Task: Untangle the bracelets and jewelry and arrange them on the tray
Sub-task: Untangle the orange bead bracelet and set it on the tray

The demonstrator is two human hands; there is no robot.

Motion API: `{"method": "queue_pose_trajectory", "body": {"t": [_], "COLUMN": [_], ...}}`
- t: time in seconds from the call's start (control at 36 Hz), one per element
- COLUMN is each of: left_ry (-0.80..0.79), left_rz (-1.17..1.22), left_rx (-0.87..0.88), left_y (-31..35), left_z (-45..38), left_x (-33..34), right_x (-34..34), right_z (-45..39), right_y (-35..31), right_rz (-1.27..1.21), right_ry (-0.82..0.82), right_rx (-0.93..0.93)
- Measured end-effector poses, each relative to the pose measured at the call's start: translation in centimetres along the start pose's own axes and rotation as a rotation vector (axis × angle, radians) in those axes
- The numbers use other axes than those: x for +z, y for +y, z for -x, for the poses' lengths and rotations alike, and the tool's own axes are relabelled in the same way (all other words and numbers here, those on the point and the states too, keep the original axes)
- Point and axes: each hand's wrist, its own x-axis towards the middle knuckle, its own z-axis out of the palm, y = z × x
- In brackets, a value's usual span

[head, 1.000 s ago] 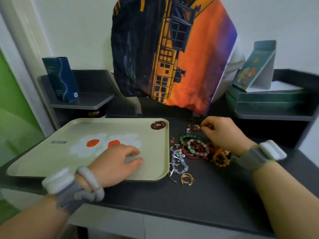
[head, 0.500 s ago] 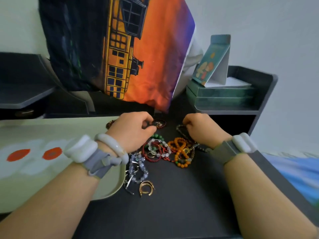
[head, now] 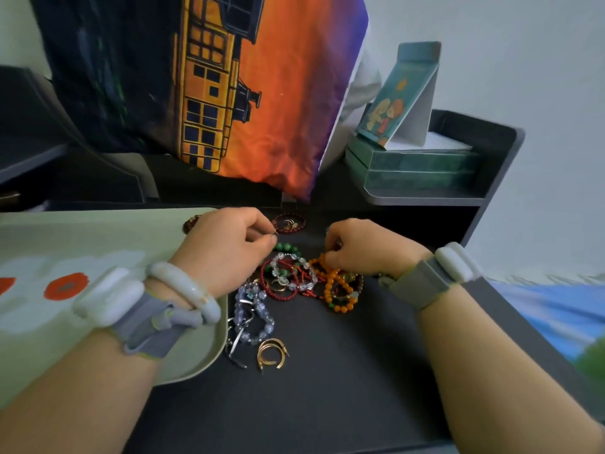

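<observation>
A tangled heap of bead bracelets (head: 304,280) lies on the black desk: red, clear, green and orange strands. My left hand (head: 229,247) pinches a small gold ring at the heap's far edge. My right hand (head: 363,250) is closed on a dark bead strand beside the orange beads (head: 340,290). A dark red bracelet (head: 289,222) with gold pieces lies apart behind the heap. The pale green flower tray (head: 82,244) sits at the left, with one dark red bracelet (head: 191,222) at its far corner. A clear-bead bracelet (head: 255,316) and gold hoops (head: 271,353) lie nearer me.
A large orange and dark cushion (head: 229,93) leans against the wall behind the heap. Green boxes (head: 415,168) and a standing card (head: 396,99) sit on a grey shelf at the back right. Silver clips (head: 235,345) lie by the tray's near corner.
My view has swung right. My left hand left the tray and came to the heap's far edge, pinching a small ring. My right hand shifted onto a dark bead strand.
</observation>
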Motion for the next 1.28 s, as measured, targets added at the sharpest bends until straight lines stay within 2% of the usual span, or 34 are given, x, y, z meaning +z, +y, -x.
{"method": "queue_pose_trajectory", "body": {"t": [0.19, 0.69, 0.75, 0.81, 0.89, 0.97, 1.06, 1.17, 1.28], "left_ry": [0.0, -0.006, -0.009, -0.011, -0.057, -0.158, -0.201, -0.229, -0.179], "left_rz": [0.013, 0.029, 0.042, 0.066, 0.211, 0.471, 0.728, 0.916, 0.791], "left_rx": [-0.005, 0.011, 0.014, 0.018, 0.033, 0.066, 0.076, 0.051, 0.076], "left_y": [0.0, 0.3, 0.4, 0.4, 0.6, 1.1, 1.7, 2.1, 1.7], "left_z": [0.1, 0.4, 0.4, 0.5, 0.4, 0.6, 0.8, 0.9, 0.6], "left_x": [0.2, 0.4, 0.4, 0.4, 0.4, 0.3, 0.1, 0.0, -0.1], "right_x": [-0.2, -0.1, -0.1, -0.3, -0.6, -0.8, -1.0, -1.3, -1.3], "right_z": [0.1, 0.6, 0.6, 0.7, 1.0, 1.4, 1.5, 1.6, 1.7], "right_y": [-0.3, -1.4, -1.5, -1.5, -1.7, -2.4, -2.9, -2.9, -3.0], "right_rz": [-0.075, -0.078, -0.111, -0.169, -0.531, -1.046, -1.388, -1.64, -1.698], "right_ry": [-0.068, -0.189, -0.183, -0.106, 0.022, 0.006, -0.043, -0.047, -0.057], "right_rx": [-0.024, -0.069, -0.079, -0.114, -0.19, -0.281, -0.378, -0.452, -0.497]}}
